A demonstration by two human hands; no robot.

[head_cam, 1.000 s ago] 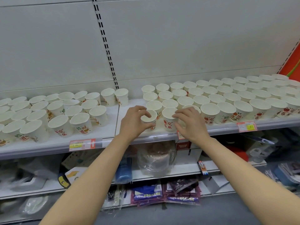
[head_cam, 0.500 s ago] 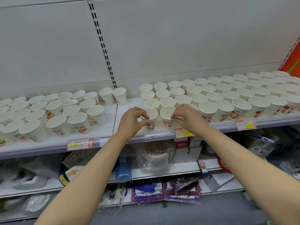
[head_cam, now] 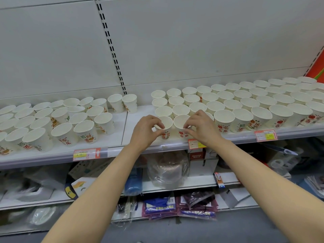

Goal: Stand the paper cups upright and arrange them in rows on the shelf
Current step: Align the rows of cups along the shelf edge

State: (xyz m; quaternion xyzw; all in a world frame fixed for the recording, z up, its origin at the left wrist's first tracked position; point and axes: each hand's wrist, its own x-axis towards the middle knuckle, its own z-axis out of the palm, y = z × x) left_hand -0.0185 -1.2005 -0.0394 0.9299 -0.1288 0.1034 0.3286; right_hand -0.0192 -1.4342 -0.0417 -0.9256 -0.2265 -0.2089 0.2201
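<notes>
- Left hand [head_cam: 144, 132]: thumb and forefinger curl round the near rim of the front-left cup [head_cam: 164, 126] in a light pinch. The remaining fingers are bent and hold nothing.
- Right hand [head_cam: 199, 128]: thumb and forefinger pinch the near rim of the front-right cup [head_cam: 181, 124]. The other fingers arch over the cup behind it.
- Both held cups stand upright, side by side and touching or nearly so, at the front edge of the shelf [head_cam: 140, 148]. They sit just left of the orange price tag [head_cam: 196, 143].
- Change: compared with a second ago, the two cups sit closer together and nearer the shelf lip. The hands have drawn toward each other. The grip has not been released.
- Meaning for the task: the pair appears to extend the front row leftward from the ordered rows of cups [head_cam: 245, 104] right of the price tag. This placement looks close to complete.
- Remaining work, as judged: the loose group of cups [head_cam: 52, 123], well to the left of the price tag, stands upright but in uneven lines.
- A bare strip of shelf lies between the held pair and that group.
</notes>
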